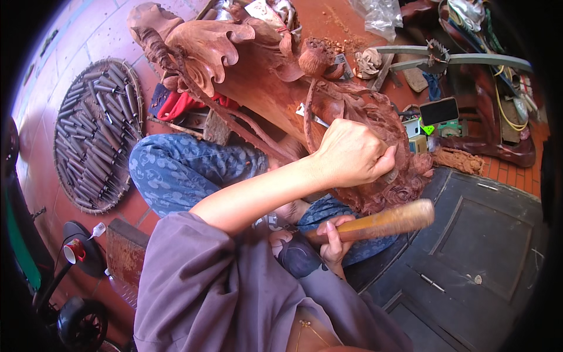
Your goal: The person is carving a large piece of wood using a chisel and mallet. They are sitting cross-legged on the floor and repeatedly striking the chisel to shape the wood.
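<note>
A large reddish-brown wood carving (252, 82), with flowing folds, a round fruit-like knob and curled flower shapes, lies across in front of me. My left hand (358, 154) is closed in a fist over its densely carved right part; whatever it grips is hidden by the fingers. Below it, my right hand (334, 243) is wrapped around the narrow end of a wooden mallet (393, 223). The mallet's thick, worn end points right, beside the carving's lower edge, slightly blurred. A slim pale tool (318, 119) rests on the carving behind my left wrist.
A round woven tray (139, 105) full of chisels lies on the tiles at left. A dark panelled wooden board (469, 252) spans the lower right. Beyond the carving are a phone (438, 110), a metal clamp bar (487, 58) and a plastic bag (378, 17). A red cup (74, 251) stands at left.
</note>
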A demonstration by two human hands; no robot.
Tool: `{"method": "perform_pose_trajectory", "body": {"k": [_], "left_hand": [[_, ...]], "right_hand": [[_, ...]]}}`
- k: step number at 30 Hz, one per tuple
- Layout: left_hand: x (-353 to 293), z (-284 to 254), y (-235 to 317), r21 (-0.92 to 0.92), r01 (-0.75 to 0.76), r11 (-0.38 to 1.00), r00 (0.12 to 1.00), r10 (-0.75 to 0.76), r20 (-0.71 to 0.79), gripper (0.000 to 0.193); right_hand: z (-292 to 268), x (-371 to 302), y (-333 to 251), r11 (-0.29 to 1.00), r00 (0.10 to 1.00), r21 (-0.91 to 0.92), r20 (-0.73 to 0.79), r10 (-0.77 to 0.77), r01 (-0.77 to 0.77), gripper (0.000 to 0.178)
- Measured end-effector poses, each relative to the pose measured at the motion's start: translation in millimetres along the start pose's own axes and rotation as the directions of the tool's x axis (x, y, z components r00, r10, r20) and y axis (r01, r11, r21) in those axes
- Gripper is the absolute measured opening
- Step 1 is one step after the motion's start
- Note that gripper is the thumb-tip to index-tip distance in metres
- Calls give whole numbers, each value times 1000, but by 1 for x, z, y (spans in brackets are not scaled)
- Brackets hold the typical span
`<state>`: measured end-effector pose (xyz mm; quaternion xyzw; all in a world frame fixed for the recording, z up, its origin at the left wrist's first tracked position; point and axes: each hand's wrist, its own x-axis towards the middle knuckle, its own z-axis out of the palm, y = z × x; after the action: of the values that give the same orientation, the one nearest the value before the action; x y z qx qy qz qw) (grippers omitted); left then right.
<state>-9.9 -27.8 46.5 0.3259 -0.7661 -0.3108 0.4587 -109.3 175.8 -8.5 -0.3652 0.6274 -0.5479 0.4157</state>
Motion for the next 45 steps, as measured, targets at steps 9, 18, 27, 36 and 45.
{"method": "perform_pose_trajectory", "body": {"k": [9,18,27,36,45], "left_hand": [[0,-1,-2,2,-5,1000,998,5,-58,44],[1,-7,-4,51,45,998,999,-45,-6,40],[4,-9,0,88,91,992,995,-87,-49,38],[17,11,43,-34,-136,990,986,132,-98,53],[42,2,56,-126,-144,981,970,115,-216,40]], "right_hand": [[1,3,3,999,1000,-36,22,4,-3,23],[-7,3,-11,966,968,-113,72,240,-231,21],[-5,1,-6,985,981,-30,96,170,-167,25],[-21,5,-33,1000,999,14,43,27,-28,26],[-44,27,-72,992,990,-80,107,-90,98,28]]}}
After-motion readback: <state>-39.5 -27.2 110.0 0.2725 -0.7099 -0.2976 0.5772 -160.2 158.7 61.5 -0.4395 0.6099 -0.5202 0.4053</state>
